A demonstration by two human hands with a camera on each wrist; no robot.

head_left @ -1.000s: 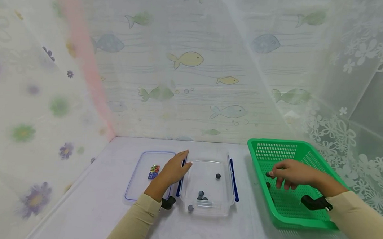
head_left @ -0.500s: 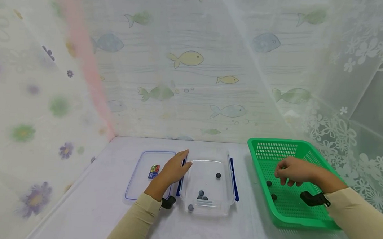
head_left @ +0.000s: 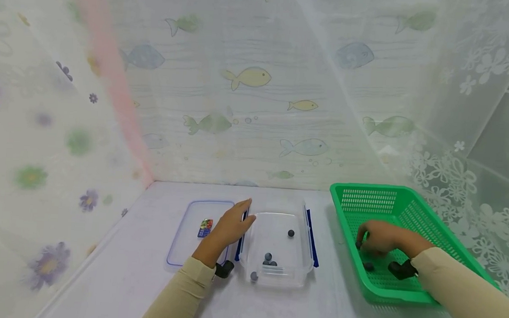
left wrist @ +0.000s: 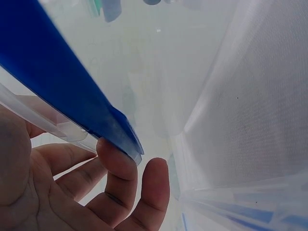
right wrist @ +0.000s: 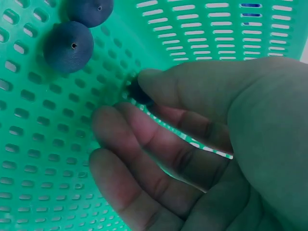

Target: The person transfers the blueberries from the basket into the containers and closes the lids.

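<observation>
A clear plastic food container with blue side latches holds several blueberries on its floor. My left hand holds its left side; in the left wrist view its fingers curl at the blue latch, with the thumb on the rim side. My right hand reaches down into the green basket. Its thumb and a finger pinch a dark blueberry by the basket wall, partly hidden by the thumb. Other blueberries lie beside it on the perforated floor.
Left of the container lies its clear lid with a blue rim, bearing a small colourful label. A white cloth covers the table. Patterned curtains hang behind and on both sides.
My right hand lifts slightly off the basket's left wall, then lowers back to it, fingers now at a blueberry. Berries in the basket shift a little. The left hand keeps its place.
</observation>
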